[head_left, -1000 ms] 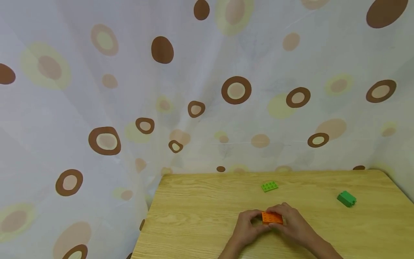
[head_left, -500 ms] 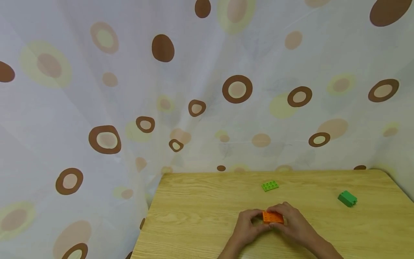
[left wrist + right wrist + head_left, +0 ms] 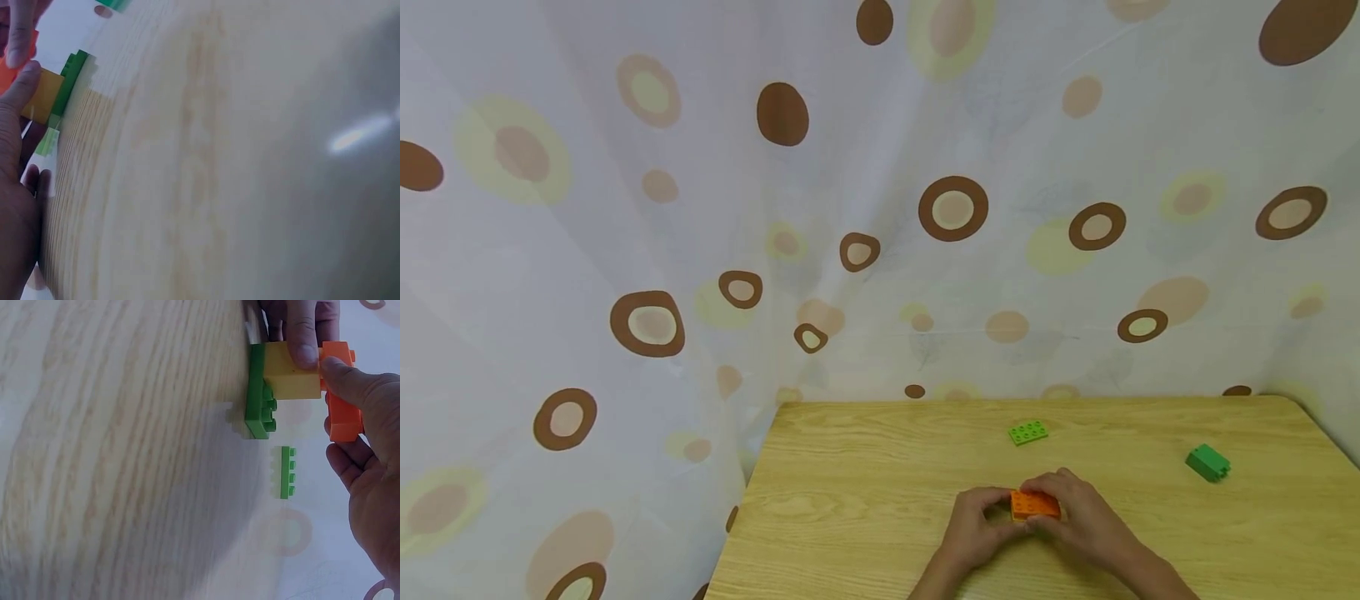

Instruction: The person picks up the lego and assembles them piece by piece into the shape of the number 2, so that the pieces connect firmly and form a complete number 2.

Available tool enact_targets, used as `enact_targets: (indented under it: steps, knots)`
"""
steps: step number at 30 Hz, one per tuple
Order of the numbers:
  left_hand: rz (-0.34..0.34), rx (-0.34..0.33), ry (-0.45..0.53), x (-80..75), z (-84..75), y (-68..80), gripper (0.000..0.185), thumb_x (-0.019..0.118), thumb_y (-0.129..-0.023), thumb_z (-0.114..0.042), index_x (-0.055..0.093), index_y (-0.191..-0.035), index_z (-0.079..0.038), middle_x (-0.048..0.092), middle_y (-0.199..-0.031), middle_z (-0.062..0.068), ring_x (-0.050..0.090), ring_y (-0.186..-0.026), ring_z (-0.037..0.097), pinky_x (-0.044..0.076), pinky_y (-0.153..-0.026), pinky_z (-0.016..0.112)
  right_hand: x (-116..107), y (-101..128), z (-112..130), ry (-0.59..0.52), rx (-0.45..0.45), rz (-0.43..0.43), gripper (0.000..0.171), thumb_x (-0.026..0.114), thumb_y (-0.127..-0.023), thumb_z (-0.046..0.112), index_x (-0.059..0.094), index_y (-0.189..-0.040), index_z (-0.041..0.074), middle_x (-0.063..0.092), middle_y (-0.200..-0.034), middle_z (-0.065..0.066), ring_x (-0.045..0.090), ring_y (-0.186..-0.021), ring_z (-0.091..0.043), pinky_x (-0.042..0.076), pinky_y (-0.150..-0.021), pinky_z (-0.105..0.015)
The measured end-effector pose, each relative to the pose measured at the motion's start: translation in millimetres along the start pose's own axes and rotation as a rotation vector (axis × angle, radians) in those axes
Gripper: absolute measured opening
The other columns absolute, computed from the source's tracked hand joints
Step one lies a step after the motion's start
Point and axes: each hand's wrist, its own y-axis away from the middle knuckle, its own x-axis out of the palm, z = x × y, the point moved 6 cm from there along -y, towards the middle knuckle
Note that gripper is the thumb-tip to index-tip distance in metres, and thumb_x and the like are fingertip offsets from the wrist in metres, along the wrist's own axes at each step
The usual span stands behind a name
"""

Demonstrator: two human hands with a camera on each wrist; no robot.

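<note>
A small stack of toy building bricks stands on the table between both hands. At its base is a green brick (image 3: 255,394) with a yellow brick (image 3: 290,387) on it. An orange brick (image 3: 1034,503) sits at the top, overhanging towards the right hand; whether it is fully pressed down I cannot tell. My right hand (image 3: 1086,521) grips the orange brick between thumb and fingers. With its thumb on the near face, my left hand (image 3: 973,529) holds the yellow brick close beneath the orange one; its other fingers are partly hidden behind the stack.
A flat light green plate brick (image 3: 1028,432) lies studs up behind the hands. Farther right on the wooden table (image 3: 850,475) is a darker green block (image 3: 1207,462). A spotted curtain (image 3: 880,167) hangs behind the table.
The hands keep their hold on the stack. A sliver of yellow now shows under the orange brick's left front edge. Otherwise the head view has only shifted slightly.
</note>
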Motion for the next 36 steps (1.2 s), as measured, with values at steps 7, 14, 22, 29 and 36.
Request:
enact_targets:
  steps: [7,14,22,29,36]
  knots:
    - [-0.01,0.032,-0.012,0.3,-3.0,-0.8,0.035,0.086,-0.09,-0.032,0.08,-0.122,-0.018,0.077,-0.116,-0.013,0.069,-0.108,-0.001,0.053,-0.095,0.02,-0.7,1.8,-0.7,0.002,0.005,-0.008,0.039,0.089,-0.084,0.021,0.075,-0.119,0.012,0.075,-0.112,0.003,0.056,-0.092,-0.002,0.053,-0.074,-0.025]
    - [-0.016,0.045,-0.016,-0.1,-2.5,-0.8,0.035,0.086,-0.091,-0.031,0.08,-0.122,-0.017,0.077,-0.117,-0.013,0.069,-0.109,-0.001,0.054,-0.096,0.02,2.8,5.9,0.4,0.028,-0.015,-0.075,0.042,0.092,-0.079,0.015,0.075,-0.118,0.013,0.073,-0.111,0.007,0.056,-0.092,-0.001,0.054,-0.075,-0.024]
    - [-0.017,0.014,-0.007,-0.2,0.2,1.4,0.035,0.086,-0.09,-0.031,0.08,-0.123,-0.018,0.077,-0.117,-0.012,0.069,-0.11,0.0,0.054,-0.097,0.023,6.0,6.9,-0.6,0.062,-0.012,-0.068,0.045,0.093,-0.078,0.012,0.075,-0.118,0.017,0.073,-0.111,0.01,0.057,-0.093,-0.002,0.055,-0.076,-0.025]
    - [-0.01,0.01,-0.017,0.1,2.2,2.1,0.034,0.086,-0.091,-0.031,0.08,-0.121,-0.017,0.077,-0.116,-0.012,0.068,-0.109,-0.001,0.053,-0.097,0.022,4.3,6.1,1.3,0.072,-0.001,-0.062,0.043,0.093,-0.079,0.014,0.075,-0.117,0.015,0.073,-0.109,0.009,0.056,-0.091,-0.001,0.054,-0.073,-0.026]
    - [-0.018,-0.009,0.006,-0.2,3.2,0.9,0.035,0.087,-0.089,-0.033,0.081,-0.121,-0.019,0.077,-0.114,-0.014,0.069,-0.107,-0.001,0.054,-0.096,0.022,1.3,-0.4,0.9,0.053,0.017,0.014,0.037,0.09,-0.083,0.019,0.075,-0.117,0.014,0.073,-0.11,0.005,0.058,-0.093,-0.003,0.055,-0.073,-0.027]
